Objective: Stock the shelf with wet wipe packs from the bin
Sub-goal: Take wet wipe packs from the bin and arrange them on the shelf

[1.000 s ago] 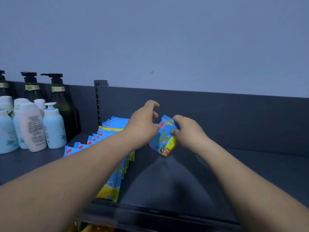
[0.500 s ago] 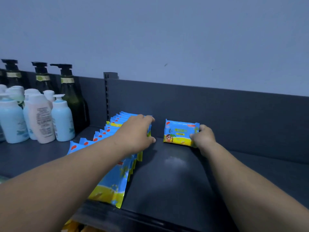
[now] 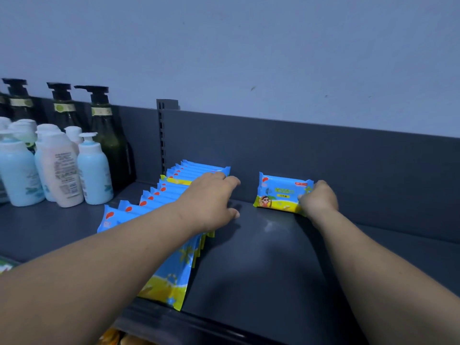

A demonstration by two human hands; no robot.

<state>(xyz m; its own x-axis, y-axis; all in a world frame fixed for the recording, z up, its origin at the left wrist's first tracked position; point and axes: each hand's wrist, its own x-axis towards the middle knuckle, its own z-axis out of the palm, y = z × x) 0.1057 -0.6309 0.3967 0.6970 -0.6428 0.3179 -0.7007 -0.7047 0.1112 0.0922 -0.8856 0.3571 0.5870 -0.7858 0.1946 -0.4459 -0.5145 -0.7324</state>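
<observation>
The right hand [image 3: 319, 198] grips a single pack [image 3: 280, 192] by its right end, fingers curled round that end, with the thumb side hidden behind it. The pack stands on its long edge on the shelf [image 3: 261, 260], its face toward the camera. It is close against the back panel [image 3: 336, 160], though I cannot tell whether they touch.

The left hand [image 3: 210, 199] lies palm down on a row [image 3: 149, 200] of the same blue and yellow packs. Its fingers are nearly straight and spread over the tops near the far end, and they hold nothing. The thumb reaches down off the row's right edge, close to the shelf surface.

The row runs from the back panel to the shelf's front lip [image 3: 199, 324], with the packs leaning and overlapping. The nearest pack's lower corner sits right at that lip. Between the row's right edge and the single pack there is a bare strip of shelf, and bare shelf also runs forward from the pack to the lip. More open shelf lies right of the right forearm, along the panel.

A slotted post [image 3: 163, 138] rises behind the row's far end. Left of the row, with a gap between, stand pale bottles [image 3: 93, 170] and behind them dark pump bottles [image 3: 104, 125].
</observation>
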